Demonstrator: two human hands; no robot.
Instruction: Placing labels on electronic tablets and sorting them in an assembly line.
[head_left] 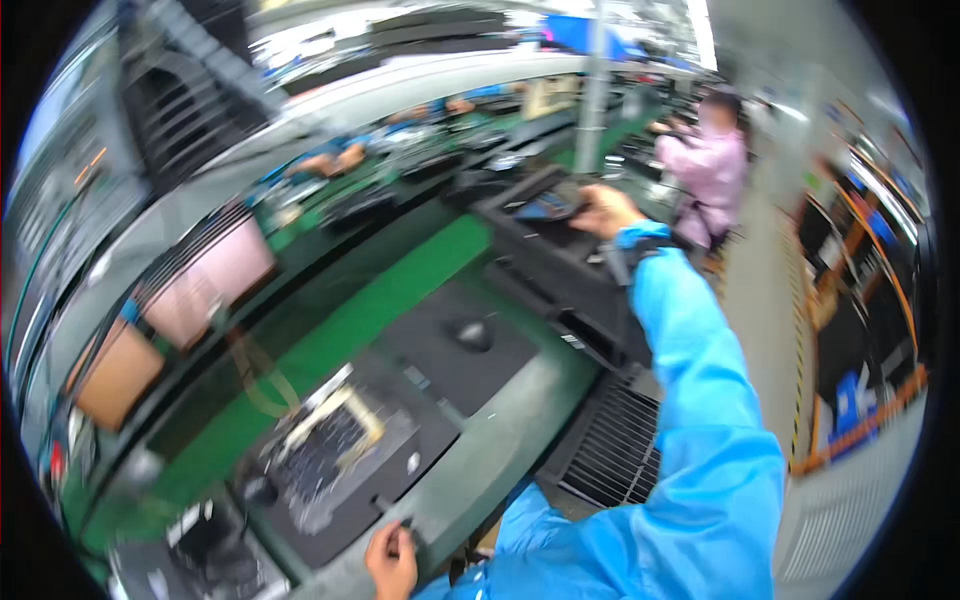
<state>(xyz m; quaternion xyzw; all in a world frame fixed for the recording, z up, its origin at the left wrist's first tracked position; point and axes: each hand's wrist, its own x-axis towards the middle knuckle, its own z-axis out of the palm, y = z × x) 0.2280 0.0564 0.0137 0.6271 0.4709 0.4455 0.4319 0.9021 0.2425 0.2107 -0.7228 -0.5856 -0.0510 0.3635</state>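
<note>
My right arm, in a blue sleeve, stretches out to a stack of black trays (560, 255) at the far right of the bench. My right hand (608, 212) is closed at the top tray, its fingertips beside a dark flat piece with a bluish sheen (543, 209). Blur hides what exactly they grip. Low in the view, my left hand (392, 562) is by the bench's front edge with curled fingers; a small dark bit shows at them, too unclear to name. Between the hands, a black mat (440, 450) bears a cream-coloured frame (358, 425) with clear film about it.
A computer mouse (473, 334) lies on a second dark mat. Black ribbed trays (612, 440) stand below the bench's right end. Behind the bench runs a line crowded with parts. A person in pink (710, 165) works farther along, beside an aisle (755, 320).
</note>
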